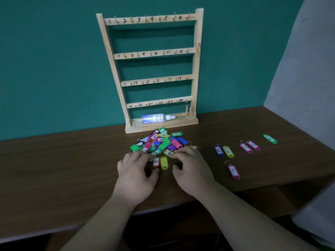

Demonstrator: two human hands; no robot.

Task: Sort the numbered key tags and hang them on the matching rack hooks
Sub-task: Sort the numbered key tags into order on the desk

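The person is leaning both forearms in over the near edge of the table (72, 169). The left hand (137, 171) is resting with its fingers loosely bent, fingertips touching the near side of the pile of key tags (161, 142), gripping nothing. The right hand (192, 169) is lying the same way just beside it, with relaxed fingers spread on the tags at the pile's near right edge. Nothing is showing as pinched or lifted.

Between the two thumbs, a red tag (156, 163) and a yellow tag (164, 163) are lying side by side, just clear of the heap.

The tags are looking like light, stiff plastic slips with small metal rings, likely to skate on the smooth wood and tangle by their rings in the pile. Pinching a tag by its long edges, or by the ring, is probably going to work best, with the label facing up so the number is readable.

To the right, well apart from the pile, loose tags are lying singly: a pink tag (233, 171), a blue tag (218, 150) and others beyond.

Farther back, the wooden rack (154, 69) is standing against the green wall with nearly every numbered hook bare. One orange tag (186, 110) is hanging near the hook marked 24, and a spray bottle (157, 118) is lying on the base.
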